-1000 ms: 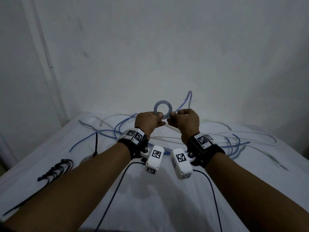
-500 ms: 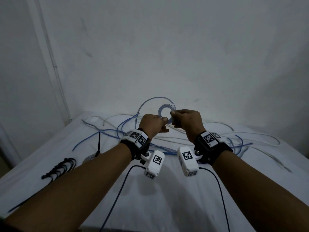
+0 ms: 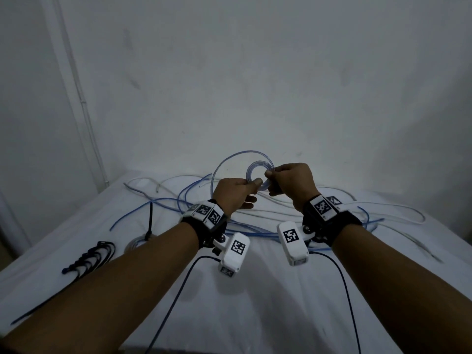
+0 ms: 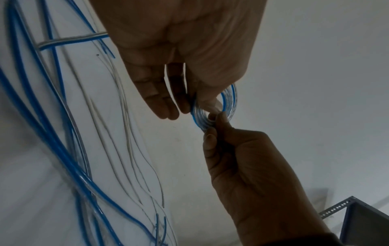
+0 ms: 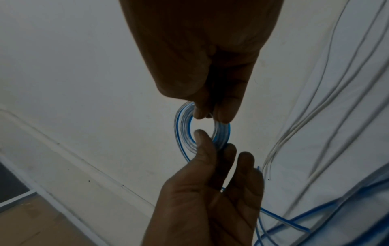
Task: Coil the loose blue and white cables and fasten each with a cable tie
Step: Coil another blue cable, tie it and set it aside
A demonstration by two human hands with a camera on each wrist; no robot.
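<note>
The coil of blue-and-clear cable is held up above the white-covered counter, pinched on one side by the left hand and on the other by the right hand; loose cables lie beneath, black cable ties to the left.

Left wrist view: left thumb and fingers pinch the coil, the other fingers loosely extended.

Right wrist view: the right hand nips the coil's top, its fingers curled.
</note>
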